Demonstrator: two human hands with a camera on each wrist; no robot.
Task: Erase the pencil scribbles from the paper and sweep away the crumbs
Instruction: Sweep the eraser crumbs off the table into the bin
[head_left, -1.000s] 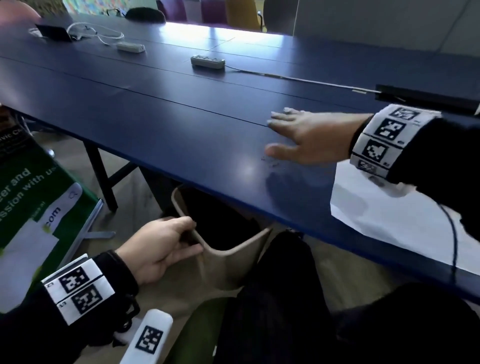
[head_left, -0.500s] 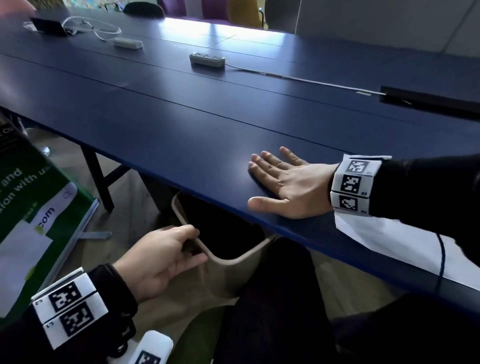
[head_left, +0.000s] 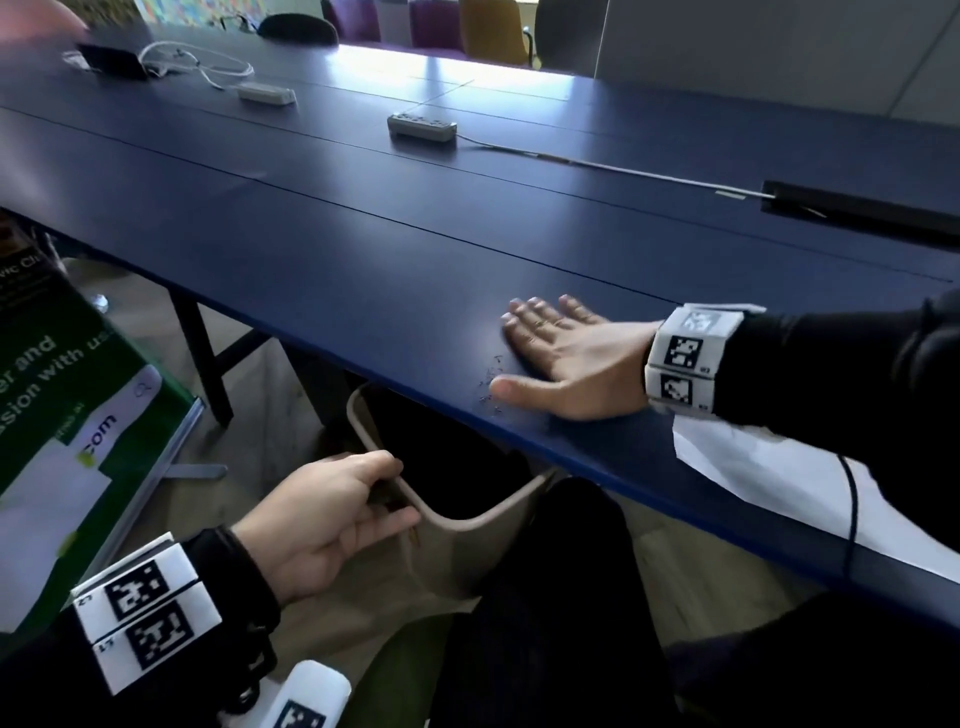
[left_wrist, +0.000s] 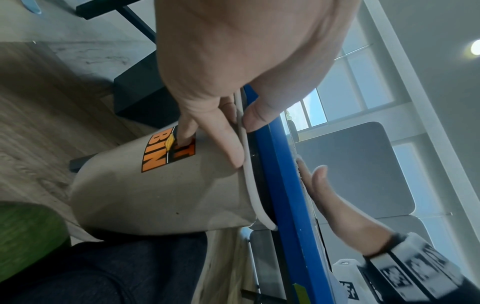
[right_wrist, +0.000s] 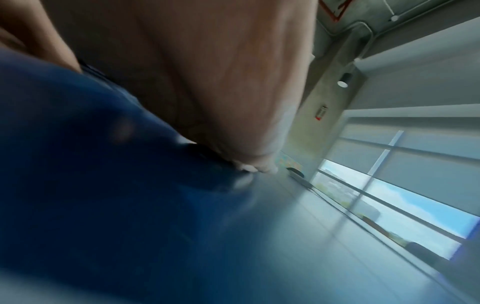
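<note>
My right hand (head_left: 550, 353) lies flat on the blue table (head_left: 363, 270), fingers straight, close to the front edge. A small scatter of eraser crumbs (head_left: 491, 387) sits just left of its thumb. The white paper (head_left: 769, 483) lies to the right, partly under my right forearm. Below the table edge my left hand (head_left: 337, 504) grips the rim of a beige bin (head_left: 467, 545). In the left wrist view the thumb and fingers (left_wrist: 228, 139) pinch the bin (left_wrist: 161, 195) rim, held against the table's edge. The right wrist view is blurred.
A power strip (head_left: 422, 127) with its cable and a second one (head_left: 266, 94) lie farther back on the table. A black slot (head_left: 857, 208) runs at the right. A green sign (head_left: 67, 426) leans on the floor at the left, beside a table leg (head_left: 200, 353).
My right hand swept toward the table's front edge, then moved back slightly. Crumbs now show left of its thumb. The left hand kept hold of the bin rim.
</note>
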